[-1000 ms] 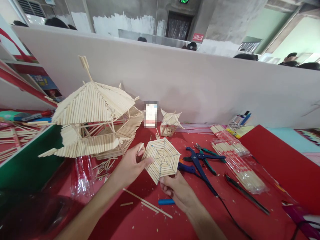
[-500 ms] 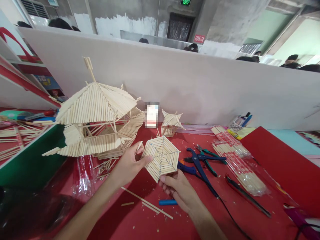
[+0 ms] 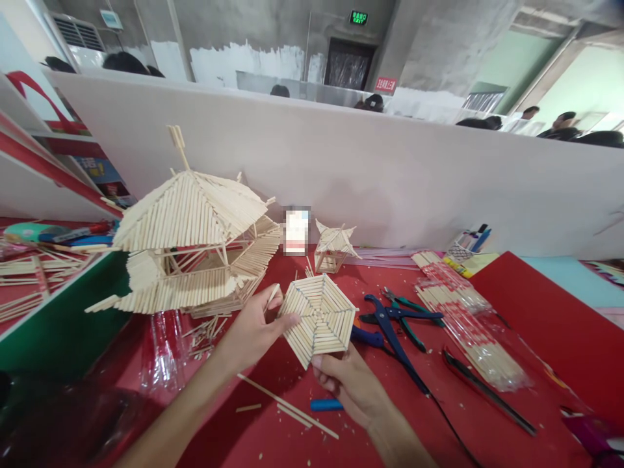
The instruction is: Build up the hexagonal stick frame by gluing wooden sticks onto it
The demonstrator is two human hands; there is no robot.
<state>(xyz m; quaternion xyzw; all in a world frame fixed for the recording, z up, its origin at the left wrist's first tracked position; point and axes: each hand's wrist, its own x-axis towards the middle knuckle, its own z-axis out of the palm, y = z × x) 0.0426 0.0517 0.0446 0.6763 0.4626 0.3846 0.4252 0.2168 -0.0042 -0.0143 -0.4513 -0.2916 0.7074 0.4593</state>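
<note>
A hexagonal panel [image 3: 319,316] of thin wooden sticks, laid in rings like a spider web, is held up over the red table. My left hand [image 3: 260,328] grips its left edge with the thumb on top, and a short stick [image 3: 272,296] juts up between its fingers. At the panel's lower edge, my right hand [image 3: 341,380] pinches it between thumb and fingers. Behind my left hand stands a large stick pavilion model [image 3: 195,240] with a two-tiered roof. A small stick pavilion [image 3: 335,246] stands behind the panel.
Right of the panel lie a blue glue gun [image 3: 387,335], green-handled pliers [image 3: 412,325] and a dark tool [image 3: 487,390]. Beyond them are bagged sticks [image 3: 468,331]. Loose sticks [image 3: 292,409] and a blue piece [image 3: 326,405] lie in front. A white partition [image 3: 414,175] runs behind.
The whole view has shifted slightly, so things sit a little lower. The panel has turned slightly in my hands; both hands keep their hold.
</note>
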